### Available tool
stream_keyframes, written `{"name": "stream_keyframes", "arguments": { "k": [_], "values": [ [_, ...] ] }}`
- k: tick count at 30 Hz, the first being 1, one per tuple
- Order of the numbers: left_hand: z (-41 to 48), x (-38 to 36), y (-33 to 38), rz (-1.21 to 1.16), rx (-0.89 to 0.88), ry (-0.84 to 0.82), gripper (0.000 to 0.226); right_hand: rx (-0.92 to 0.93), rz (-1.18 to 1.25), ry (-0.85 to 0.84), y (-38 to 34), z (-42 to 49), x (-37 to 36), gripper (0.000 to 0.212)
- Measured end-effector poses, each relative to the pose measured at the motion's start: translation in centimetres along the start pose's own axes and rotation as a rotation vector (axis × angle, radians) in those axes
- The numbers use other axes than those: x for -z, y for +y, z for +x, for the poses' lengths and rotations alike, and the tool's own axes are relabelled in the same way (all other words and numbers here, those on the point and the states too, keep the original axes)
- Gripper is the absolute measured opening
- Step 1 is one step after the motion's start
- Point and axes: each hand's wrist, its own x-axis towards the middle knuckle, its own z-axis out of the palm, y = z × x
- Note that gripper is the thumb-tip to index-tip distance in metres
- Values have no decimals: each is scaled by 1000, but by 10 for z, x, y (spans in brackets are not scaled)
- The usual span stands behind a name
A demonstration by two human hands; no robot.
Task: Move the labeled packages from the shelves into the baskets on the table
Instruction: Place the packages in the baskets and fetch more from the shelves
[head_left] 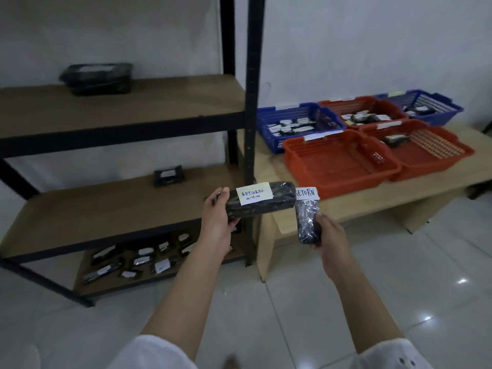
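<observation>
A long black plastic-wrapped package [262, 201] with a white "RETURN" label lies level in the left hand [217, 222]. A smaller glossy black package [308, 222], labelled alike, stands upright in the right hand [332, 235]. More labelled packages [133, 259] sit on the wooden shelves [119, 107] at left. Red and blue slotted plastic baskets [354, 182] crowd the pale table [372, 203] at right.

The white paper label [254, 195] on the long black plastic-wrapped package [277, 205] reads "RETURN" in blue, with a date beginning 06-18 beneath. The smaller upright black package [308, 222] bears a white label [306, 194] reading "RETURN", with 06-07 below.
</observation>
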Motion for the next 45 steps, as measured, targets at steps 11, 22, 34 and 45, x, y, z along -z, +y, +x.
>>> {"name": "stream_keyframes", "arguments": {
  "k": [11, 22, 34, 45],
  "values": [
    [94, -199, -35, -4, 45, -108, 24, 1, 7, 144, -71, 159, 97, 17],
    [175, -367, -92, 102, 79, -157, 35, -4, 96, 216, -128, 318, 196, 18],
    [219, -544, -183, -48, 25, 33, 34, -198, 7, 23, -188, 521, 334, 15],
    [263, -621, -209, -64, 33, 56, 31, -303, -116, -27, -187, 644, 381, 21]
  ]
}}
